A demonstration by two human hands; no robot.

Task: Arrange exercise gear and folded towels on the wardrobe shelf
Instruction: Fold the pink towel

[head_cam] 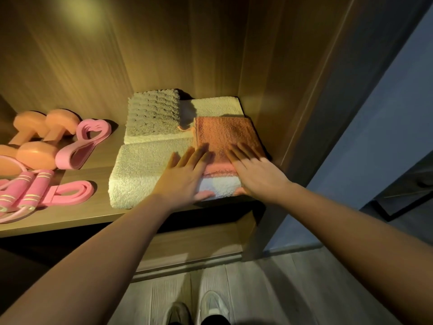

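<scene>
Head view: left hand [185,177] and right hand [254,171], fingers straight and apart, press the pink towel [226,134] flat atop the stack at the shelf's [77,181] right front corner, seemingly squaring it.

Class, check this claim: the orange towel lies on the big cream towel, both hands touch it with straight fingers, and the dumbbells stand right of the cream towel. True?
No. The head view shows the dumbbells left of the big cream towel. The rest holds: the orange towel lies on it, and the left hand and right hand touch it with straight fingers.
</scene>
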